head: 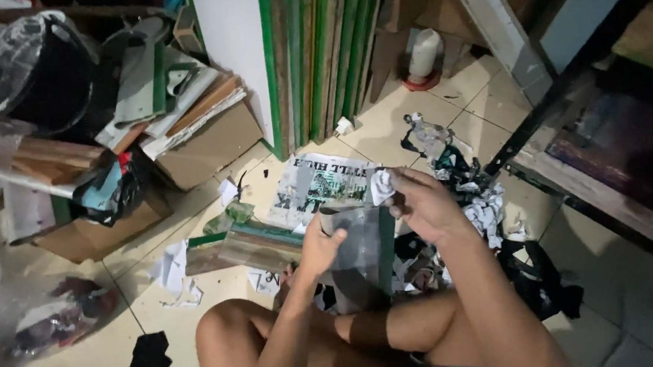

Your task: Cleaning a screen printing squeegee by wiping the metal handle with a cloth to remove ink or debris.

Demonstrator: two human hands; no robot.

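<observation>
Grey film half peeled from a green frame (367, 260), which stood against the sitter's legs. The left hand (322, 244) gripped its top edge; the right hand (418, 203) pinched a torn scrap (381, 186). Shreds (482, 206) already littered the tiles; more film remained.

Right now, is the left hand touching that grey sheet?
Touching. The head view shows the left hand gripping the grey sheet's curled upper edge, fingers on it.

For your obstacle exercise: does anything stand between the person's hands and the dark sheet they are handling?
Nothing visible does. The left hand already grips the dark sheet at its left edge. The right hand is at its top edge and pinches a crumpled white scrap.
</observation>
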